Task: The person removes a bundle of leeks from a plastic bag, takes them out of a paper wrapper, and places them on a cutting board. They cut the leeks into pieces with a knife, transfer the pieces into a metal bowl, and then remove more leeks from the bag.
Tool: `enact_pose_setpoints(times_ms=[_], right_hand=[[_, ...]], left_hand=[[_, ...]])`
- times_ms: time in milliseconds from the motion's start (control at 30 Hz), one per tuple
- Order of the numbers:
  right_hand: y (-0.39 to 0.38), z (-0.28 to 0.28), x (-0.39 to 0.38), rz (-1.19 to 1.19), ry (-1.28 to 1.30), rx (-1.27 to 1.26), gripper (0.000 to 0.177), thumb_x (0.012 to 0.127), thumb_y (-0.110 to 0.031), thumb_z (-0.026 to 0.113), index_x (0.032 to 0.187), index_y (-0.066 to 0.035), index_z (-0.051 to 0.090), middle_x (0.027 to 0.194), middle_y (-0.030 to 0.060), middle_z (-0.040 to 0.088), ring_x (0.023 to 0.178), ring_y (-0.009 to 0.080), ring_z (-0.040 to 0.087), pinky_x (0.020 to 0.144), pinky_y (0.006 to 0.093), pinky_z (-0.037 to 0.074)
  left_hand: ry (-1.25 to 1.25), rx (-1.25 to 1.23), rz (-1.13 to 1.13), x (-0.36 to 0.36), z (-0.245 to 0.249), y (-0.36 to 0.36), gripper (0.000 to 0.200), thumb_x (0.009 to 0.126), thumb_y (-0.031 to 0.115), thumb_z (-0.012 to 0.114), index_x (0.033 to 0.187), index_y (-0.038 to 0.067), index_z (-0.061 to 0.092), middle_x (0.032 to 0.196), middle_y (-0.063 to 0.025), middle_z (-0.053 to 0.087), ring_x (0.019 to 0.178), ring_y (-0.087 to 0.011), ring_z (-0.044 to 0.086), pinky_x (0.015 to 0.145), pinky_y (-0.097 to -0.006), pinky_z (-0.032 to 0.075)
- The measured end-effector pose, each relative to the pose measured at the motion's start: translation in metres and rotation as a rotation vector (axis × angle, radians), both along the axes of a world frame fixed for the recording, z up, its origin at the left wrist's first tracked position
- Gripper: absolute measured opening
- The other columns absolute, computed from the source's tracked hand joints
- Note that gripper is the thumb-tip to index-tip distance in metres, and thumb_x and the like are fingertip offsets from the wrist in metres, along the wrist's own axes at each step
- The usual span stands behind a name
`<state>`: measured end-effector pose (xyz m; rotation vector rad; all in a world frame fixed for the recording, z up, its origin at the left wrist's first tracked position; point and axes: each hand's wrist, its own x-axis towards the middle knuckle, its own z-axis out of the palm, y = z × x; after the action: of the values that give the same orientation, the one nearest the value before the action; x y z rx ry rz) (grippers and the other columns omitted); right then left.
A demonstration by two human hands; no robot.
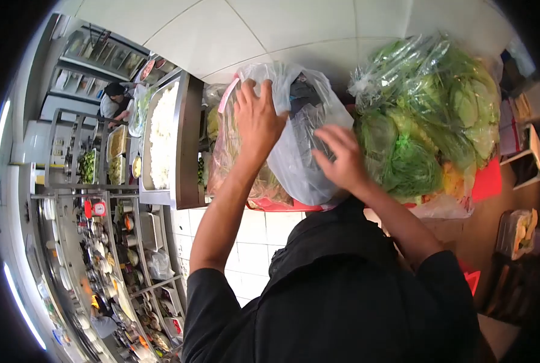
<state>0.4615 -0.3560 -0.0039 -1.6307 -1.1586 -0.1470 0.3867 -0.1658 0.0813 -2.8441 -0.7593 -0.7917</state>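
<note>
A translucent white plastic bag (306, 151) with something dark inside lies in the middle, by the tiled wall. My left hand (259, 118) is over the bag's left edge, fingers spread and pointing to the wall. My right hand (342, 158) is at the bag's right side, its fingers apart and curved toward the plastic. Whether either hand touches the bag is hard to tell. Just left of it sits a clear bag with a reddish tint (227, 160). Clear bags of green leafy vegetables (427, 121) are piled on the right.
A metal tray of white shredded food (163, 139) stands on the left. Farther left, a person (114, 103) in a dark cap is near food trays. Shelves with bowls and a red scale (95, 209) fill the lower left. A clear container (515, 233) is at right.
</note>
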Motion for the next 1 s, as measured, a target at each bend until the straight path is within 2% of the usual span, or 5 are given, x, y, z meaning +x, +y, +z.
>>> enact_pose_setpoints(times_ms=[100,367,433,667,1000], right_hand=[[-0.009,-0.029,-0.036,0.191,0.059,-0.142,0.036,0.081,-0.012,0.076,0.115,-0.003,0.067,0.112,0.0189,0.067,0.106,0.0362,0.063,0.093,0.0431,0.050],[-0.029,-0.053,-0.060,0.081,0.491,-0.399,0.017,0.085,-0.011,0.065,0.101,-0.005,0.065,0.091,0.0123,0.069,0.089,0.0291,0.067,0.080,0.0450,0.049],[-0.051,-0.078,-0.066,0.088,0.152,-0.406,0.011,0.084,-0.007,0.064,0.095,-0.005,0.066,0.088,0.0096,0.069,0.087,0.0279,0.067,0.084,0.0420,0.047],[-0.088,-0.104,-0.078,0.014,-0.055,-0.534,0.015,0.081,-0.002,0.060,0.091,-0.008,0.069,0.091,0.0051,0.068,0.099,0.0208,0.065,0.094,0.0438,0.037],[-0.083,-0.067,-0.061,-0.051,0.140,-0.756,0.023,0.080,-0.003,0.058,0.099,-0.005,0.071,0.098,0.0083,0.069,0.099,0.0279,0.064,0.095,0.0468,0.039]], left_hand=[[0.034,-0.137,-0.025,0.010,-0.012,0.039,0.011,0.078,0.001,0.058,0.088,0.006,0.059,0.088,-0.0188,0.062,0.082,-0.0411,0.063,0.073,-0.0499,0.051],[-0.222,-0.162,-0.174,0.003,0.001,0.090,0.010,0.074,-0.005,0.056,0.080,0.002,0.057,0.083,-0.0189,0.058,0.075,-0.0418,0.059,0.068,-0.0505,0.048],[-0.260,-0.150,-0.180,0.003,-0.004,0.109,0.007,0.072,-0.005,0.056,0.076,0.000,0.055,0.078,-0.0188,0.057,0.073,-0.0411,0.057,0.066,-0.0496,0.047],[-0.188,-0.462,-0.074,-0.028,-0.008,0.143,0.007,0.073,-0.004,0.059,0.078,-0.001,0.058,0.082,-0.0207,0.064,0.070,-0.0373,0.062,0.067,-0.0407,0.050],[-0.095,-0.325,0.012,-0.049,-0.016,0.137,0.021,0.072,0.004,0.074,0.091,0.005,0.066,0.094,-0.0162,0.065,0.089,-0.0354,0.064,0.079,-0.0438,0.050]])
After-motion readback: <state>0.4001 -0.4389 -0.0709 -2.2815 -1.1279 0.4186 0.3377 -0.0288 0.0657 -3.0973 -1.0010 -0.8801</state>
